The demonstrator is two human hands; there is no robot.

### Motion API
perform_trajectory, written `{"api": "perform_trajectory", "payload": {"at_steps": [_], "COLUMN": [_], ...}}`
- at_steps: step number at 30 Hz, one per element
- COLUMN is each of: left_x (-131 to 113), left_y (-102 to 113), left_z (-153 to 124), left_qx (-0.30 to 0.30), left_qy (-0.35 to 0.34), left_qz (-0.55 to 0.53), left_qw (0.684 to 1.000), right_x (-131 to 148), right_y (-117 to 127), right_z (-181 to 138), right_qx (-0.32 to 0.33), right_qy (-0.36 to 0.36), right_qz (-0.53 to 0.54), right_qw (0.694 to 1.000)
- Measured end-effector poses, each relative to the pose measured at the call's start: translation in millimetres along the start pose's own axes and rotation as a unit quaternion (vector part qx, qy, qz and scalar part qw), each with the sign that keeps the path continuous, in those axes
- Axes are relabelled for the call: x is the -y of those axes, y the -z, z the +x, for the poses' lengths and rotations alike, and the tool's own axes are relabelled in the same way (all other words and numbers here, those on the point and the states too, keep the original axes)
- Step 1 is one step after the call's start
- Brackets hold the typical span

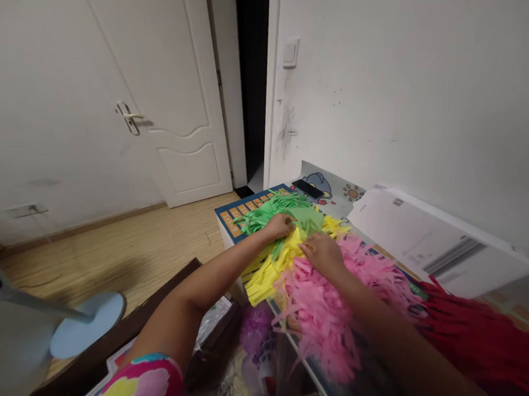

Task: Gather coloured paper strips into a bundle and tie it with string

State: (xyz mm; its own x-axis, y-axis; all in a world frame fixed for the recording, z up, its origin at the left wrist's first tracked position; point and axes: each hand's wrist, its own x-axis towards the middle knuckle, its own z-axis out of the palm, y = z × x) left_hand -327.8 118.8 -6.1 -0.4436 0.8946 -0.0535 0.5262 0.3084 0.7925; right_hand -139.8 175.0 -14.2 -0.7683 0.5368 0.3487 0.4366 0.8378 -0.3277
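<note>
Fringed paper in several colours lies across the table. My left hand, fingers closed, pinches the upper part of the yellow paper fringe, beside the green paper fringe. Just to the right, my right hand has its fingertips pressed together on the same yellow fringe, and my wrist passes over the pink paper fringe. Its strips hang over the table's front edge. Farther right, partly behind my right forearm, spreads a red paper fringe. The fingertips are partly hidden by paper.
A dark phone lies on a cartoon-printed mat at the back. A white carton leans against the wall. Below the table edge are a purple shiny bundle and plastic wrapping. A blue fan base stands on the floor at left.
</note>
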Motion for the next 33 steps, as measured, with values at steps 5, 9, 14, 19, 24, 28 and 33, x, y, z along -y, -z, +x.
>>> {"api": "perform_trajectory", "payload": {"at_steps": [5,9,14,19,24,28,33], "left_x": [-2.7,-5.5,-6.4,-1.0,6.5,11.0,15.5], "left_y": [-2.0,-2.6,-3.4,-6.1,-3.7,2.8,8.8], "left_z": [-5.4,-11.1,-17.5,-17.9,-17.0,-16.2,-13.7], "left_qx": [0.032,0.049,0.041,0.038,0.031,0.030,0.008], "left_qy": [0.020,0.012,-0.007,-0.010,-0.013,-0.015,-0.015], "left_qz": [-0.088,-0.168,-0.230,-0.237,-0.196,-0.138,-0.046], "left_qw": [0.995,0.984,0.972,0.971,0.980,0.990,0.999], "right_x": [15.4,14.8,11.9,18.0,23.3,18.9,4.9], "right_y": [-15.2,-25.2,-31.8,-31.4,-25.9,-8.4,36.2], "right_z": [5.3,7.9,8.5,7.1,5.5,6.7,8.1], "right_qx": [-0.038,-0.078,-0.111,-0.134,-0.136,-0.119,-0.081], "right_qy": [-0.005,-0.034,-0.066,-0.082,-0.099,-0.109,-0.132], "right_qz": [-0.001,-0.002,0.010,0.035,0.086,0.159,0.277], "right_qw": [0.999,0.996,0.992,0.987,0.982,0.974,0.948]}}
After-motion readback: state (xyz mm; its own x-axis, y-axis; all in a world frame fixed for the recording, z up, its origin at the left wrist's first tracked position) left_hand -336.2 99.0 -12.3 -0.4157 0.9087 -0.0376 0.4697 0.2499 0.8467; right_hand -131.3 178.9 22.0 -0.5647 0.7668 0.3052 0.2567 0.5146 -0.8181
